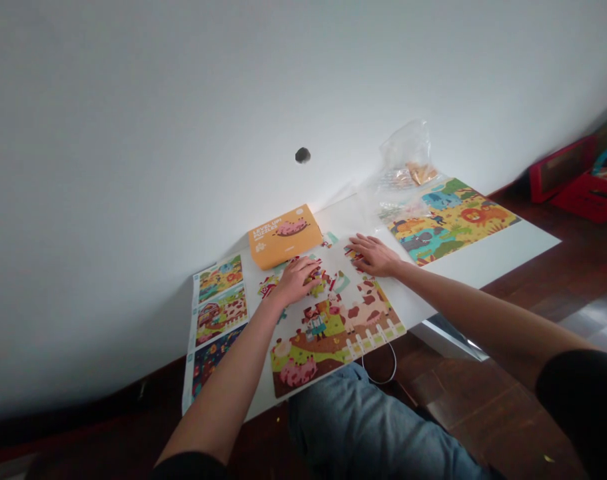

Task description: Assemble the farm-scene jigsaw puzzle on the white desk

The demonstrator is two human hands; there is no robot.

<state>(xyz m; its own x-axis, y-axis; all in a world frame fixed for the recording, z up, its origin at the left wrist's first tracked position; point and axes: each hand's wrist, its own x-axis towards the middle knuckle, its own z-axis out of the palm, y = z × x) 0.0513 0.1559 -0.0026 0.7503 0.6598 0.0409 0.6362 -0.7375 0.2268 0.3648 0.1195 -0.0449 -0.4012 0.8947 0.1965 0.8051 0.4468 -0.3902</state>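
Observation:
A farm jigsaw puzzle (353,320) lies partly joined on the white table, with a cow, a fence, pigs and a farmer on its lower rows. My left hand (296,281) is over its upper left part, fingers stretched out and touching or just above loose puzzle pieces; what lies under the fingertips is partly hidden. To the right, my right hand (374,256) lies flat with spread fingers on a puzzle piece (352,254) at the upper right of the puzzle. A red barn piece (268,287) sits left of my left hand.
An orange puzzle box (284,235) stands behind the pieces. At left lies a reference sheet (220,310) with several pictures. A safari puzzle (453,217) is at right, a clear plastic bag (408,167) against the wall. Red containers (578,183) are on the floor.

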